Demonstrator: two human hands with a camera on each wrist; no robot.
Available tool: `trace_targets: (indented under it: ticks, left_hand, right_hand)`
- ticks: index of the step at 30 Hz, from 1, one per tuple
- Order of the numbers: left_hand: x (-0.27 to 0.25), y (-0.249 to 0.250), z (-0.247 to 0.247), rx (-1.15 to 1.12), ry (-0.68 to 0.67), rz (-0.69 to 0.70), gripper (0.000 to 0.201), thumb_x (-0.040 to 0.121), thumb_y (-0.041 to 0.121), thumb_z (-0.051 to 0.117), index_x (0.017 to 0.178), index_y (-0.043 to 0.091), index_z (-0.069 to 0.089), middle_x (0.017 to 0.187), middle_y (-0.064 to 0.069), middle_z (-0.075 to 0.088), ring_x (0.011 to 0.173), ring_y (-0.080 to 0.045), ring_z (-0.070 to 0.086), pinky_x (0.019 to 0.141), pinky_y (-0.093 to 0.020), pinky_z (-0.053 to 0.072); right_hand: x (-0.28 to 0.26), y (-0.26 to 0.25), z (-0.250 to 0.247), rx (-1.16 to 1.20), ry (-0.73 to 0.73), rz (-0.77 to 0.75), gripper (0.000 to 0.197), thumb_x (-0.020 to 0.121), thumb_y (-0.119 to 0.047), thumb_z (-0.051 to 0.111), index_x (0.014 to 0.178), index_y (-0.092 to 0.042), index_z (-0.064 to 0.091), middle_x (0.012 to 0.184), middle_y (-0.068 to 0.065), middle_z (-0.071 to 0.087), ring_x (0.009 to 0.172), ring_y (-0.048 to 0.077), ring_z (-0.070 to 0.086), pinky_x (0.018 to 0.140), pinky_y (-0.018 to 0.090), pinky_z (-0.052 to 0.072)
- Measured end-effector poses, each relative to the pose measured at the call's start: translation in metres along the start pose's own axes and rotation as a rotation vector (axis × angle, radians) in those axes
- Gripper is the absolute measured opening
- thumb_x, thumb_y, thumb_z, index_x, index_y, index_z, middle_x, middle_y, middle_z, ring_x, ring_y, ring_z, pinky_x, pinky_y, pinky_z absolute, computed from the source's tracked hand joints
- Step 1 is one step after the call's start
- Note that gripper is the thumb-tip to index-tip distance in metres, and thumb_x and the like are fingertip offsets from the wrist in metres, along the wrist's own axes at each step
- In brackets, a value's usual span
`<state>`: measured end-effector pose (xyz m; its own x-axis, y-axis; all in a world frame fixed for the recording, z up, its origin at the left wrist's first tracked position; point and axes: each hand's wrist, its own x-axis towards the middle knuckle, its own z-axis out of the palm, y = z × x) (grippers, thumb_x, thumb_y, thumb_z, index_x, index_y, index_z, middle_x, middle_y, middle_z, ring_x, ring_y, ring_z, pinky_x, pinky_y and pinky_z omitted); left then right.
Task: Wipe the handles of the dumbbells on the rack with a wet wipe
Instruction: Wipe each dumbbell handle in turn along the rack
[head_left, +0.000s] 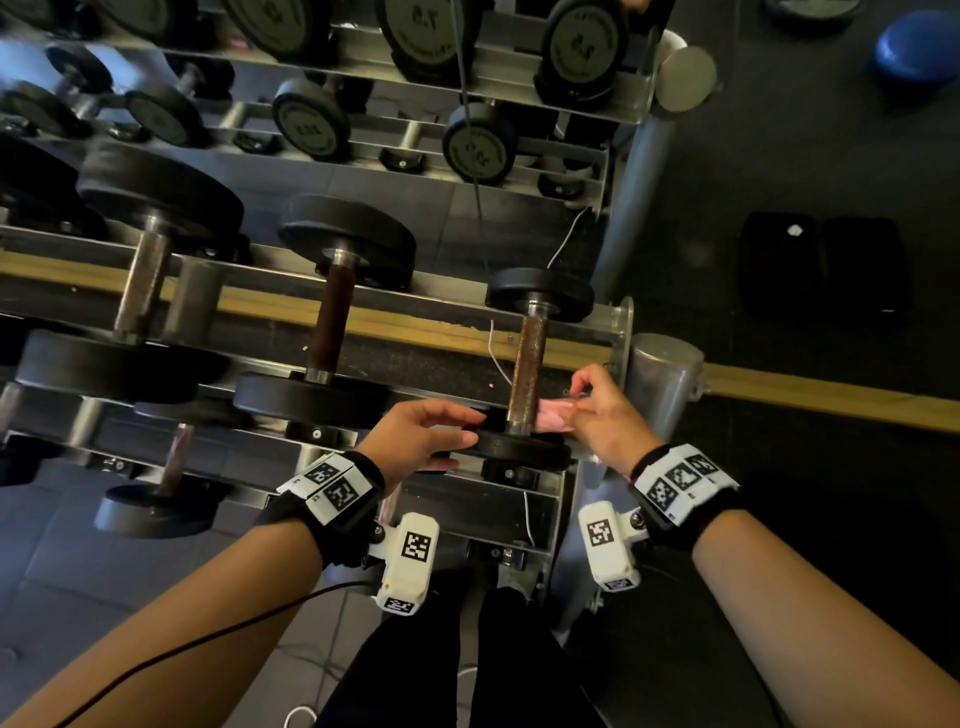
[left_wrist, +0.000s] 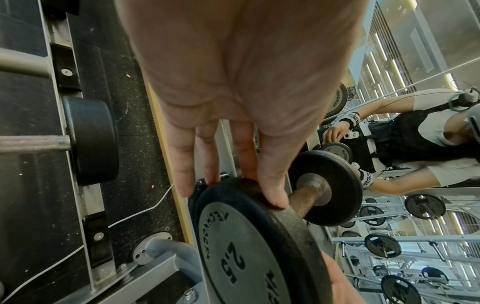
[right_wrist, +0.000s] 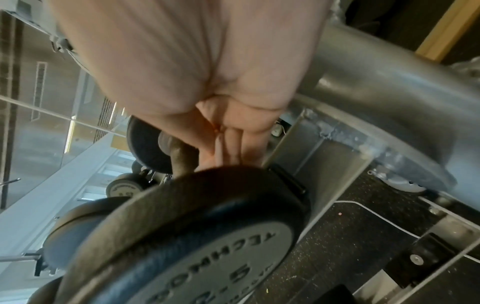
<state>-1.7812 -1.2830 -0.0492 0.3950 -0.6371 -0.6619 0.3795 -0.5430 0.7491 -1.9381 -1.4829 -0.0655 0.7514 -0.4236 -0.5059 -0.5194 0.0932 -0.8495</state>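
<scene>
A small black dumbbell marked 2.5 lies at the right end of the rack's lower shelf, its rusty handle (head_left: 527, 374) pointing away from me. My left hand (head_left: 457, 431) grips the near plate (head_left: 519, 449), fingers over the rim and thumb underneath; in the left wrist view the fingertips (left_wrist: 272, 197) rest on the plate's edge (left_wrist: 233, 236). My right hand (head_left: 576, 410) pinches a pinkish wet wipe (head_left: 553, 418) against the right side of the handle, close to the near plate. In the right wrist view the fingers (right_wrist: 231, 144) sit beside the handle (right_wrist: 179, 156); the wipe is hidden there.
Two larger dumbbells (head_left: 332, 322) (head_left: 140, 291) lie to the left on the same shelf. More dumbbells fill the upper shelves (head_left: 306, 124). The rack's grey post (head_left: 665, 379) stands just right of my right hand. A white cable (head_left: 498, 358) hangs beside the handle. A black bag (head_left: 821, 270) lies on the floor.
</scene>
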Motion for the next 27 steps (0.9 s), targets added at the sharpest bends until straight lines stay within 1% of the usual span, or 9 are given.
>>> trace_targets:
  ticks: [4,7,11,15,17,19,22,25,27]
  left_hand:
    - [0.002,-0.001,-0.001,0.003,0.003,-0.003,0.024,0.086,0.004,0.072,0.106,0.017,0.074,0.110,-0.005,0.074,0.102,-0.024,0.071,0.084,-0.036,0.059]
    - [0.002,-0.001,-0.002,-0.006,0.004,-0.004,0.024,0.085,0.004,0.072,0.106,0.016,0.074,0.108,-0.005,0.075,0.102,-0.025,0.071,0.083,-0.036,0.060]
    - [0.001,-0.003,-0.001,-0.003,0.006,0.001,0.023,0.085,0.005,0.072,0.102,0.020,0.075,0.109,-0.004,0.075,0.102,-0.023,0.071,0.086,-0.038,0.059]
    - [0.001,-0.004,-0.001,-0.006,0.013,0.002,0.023,0.086,0.005,0.072,0.099,0.023,0.076,0.109,-0.004,0.075,0.102,-0.022,0.071,0.087,-0.040,0.058]
    - [0.001,-0.004,-0.002,-0.006,0.016,0.003,0.023,0.086,0.005,0.072,0.098,0.024,0.077,0.109,-0.003,0.075,0.101,-0.021,0.072,0.085,-0.038,0.059]
    - [0.000,-0.003,-0.001,-0.009,0.021,0.001,0.024,0.085,0.004,0.072,0.094,0.026,0.078,0.108,-0.003,0.075,0.099,-0.021,0.072,0.083,-0.035,0.059]
    - [0.000,-0.001,0.002,-0.009,0.023,-0.002,0.023,0.085,0.004,0.072,0.097,0.023,0.077,0.108,-0.004,0.075,0.100,-0.022,0.072,0.085,-0.037,0.059]
    - [-0.002,0.001,0.003,0.001,0.026,-0.008,0.023,0.085,0.003,0.072,0.101,0.019,0.076,0.109,-0.004,0.075,0.100,-0.023,0.072,0.087,-0.039,0.059]
    - [-0.003,0.002,0.003,0.001,0.033,-0.006,0.023,0.085,0.003,0.071,0.102,0.018,0.075,0.108,-0.004,0.075,0.100,-0.022,0.072,0.087,-0.038,0.059]
  right_hand:
    - [0.002,-0.004,0.007,0.056,-0.004,0.059,0.017,0.099,-0.007,0.052,0.097,-0.022,0.044,0.105,0.010,0.071,0.089,0.021,0.069,0.086,0.039,0.054]
    - [0.005,-0.007,0.020,0.016,0.005,0.061,0.016,0.100,-0.008,0.050,0.096,-0.021,0.042,0.107,0.025,0.068,0.100,0.041,0.064,0.098,0.055,0.047]
    - [-0.001,-0.004,0.011,-0.067,0.005,0.066,0.017,0.100,-0.012,0.050,0.095,-0.026,0.041,0.110,0.032,0.064,0.097,0.047,0.064,0.091,0.063,0.048]
    - [0.000,-0.005,0.010,-0.011,0.022,0.053,0.019,0.099,-0.009,0.051,0.095,-0.025,0.042,0.100,0.014,0.072,0.089,0.030,0.069,0.084,0.049,0.054]
    - [0.005,-0.007,0.017,0.086,0.057,0.083,0.023,0.098,-0.005,0.052,0.092,-0.024,0.041,0.094,0.010,0.070,0.088,0.028,0.068,0.084,0.042,0.053]
    - [0.009,-0.007,0.020,0.105,0.084,0.098,0.025,0.098,-0.003,0.052,0.089,-0.023,0.040,0.091,0.012,0.068,0.085,0.027,0.066,0.083,0.038,0.051]
    - [0.009,-0.009,0.010,0.104,0.033,0.128,0.026,0.098,0.002,0.047,0.092,-0.022,0.038,0.104,0.018,0.069,0.093,0.029,0.070,0.087,0.041,0.055]
    - [0.008,-0.013,0.002,0.279,0.026,0.169,0.028,0.097,0.008,0.043,0.094,-0.019,0.038,0.106,0.019,0.066,0.087,0.025,0.073,0.072,0.032,0.060]
    - [0.012,-0.017,0.009,0.373,0.078,0.197,0.022,0.099,0.006,0.042,0.098,-0.016,0.038,0.106,0.017,0.062,0.092,0.026,0.069,0.071,0.032,0.059]
